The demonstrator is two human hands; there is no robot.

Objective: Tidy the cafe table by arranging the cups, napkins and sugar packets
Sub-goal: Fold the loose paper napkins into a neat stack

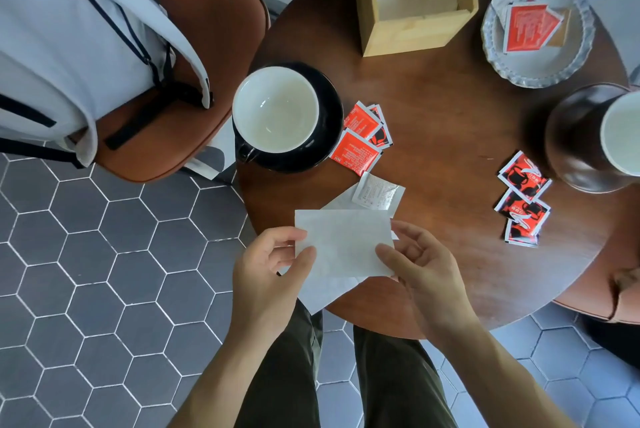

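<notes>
Both my hands hold a white paper napkin [344,247] above the near edge of the round wooden table [450,122]. My left hand [268,270] pinches its left edge and my right hand [420,264] pinches its right edge. A second napkin [325,292] lies under it, and a silver-white packet [377,192] rests just beyond. Red sugar packets [363,136] lie beside a white cup [275,108] on a black saucer [329,115]. More red packets [523,199] sit near a second cup [620,133] at the right edge.
A wooden napkin box [415,30] with napkins inside stands at the back. A glass dish [536,67] at the back right holds a red packet [528,25]. A brown chair [194,56] carrying a light backpack [69,39] stands left of the table. Hexagonal tile floor below.
</notes>
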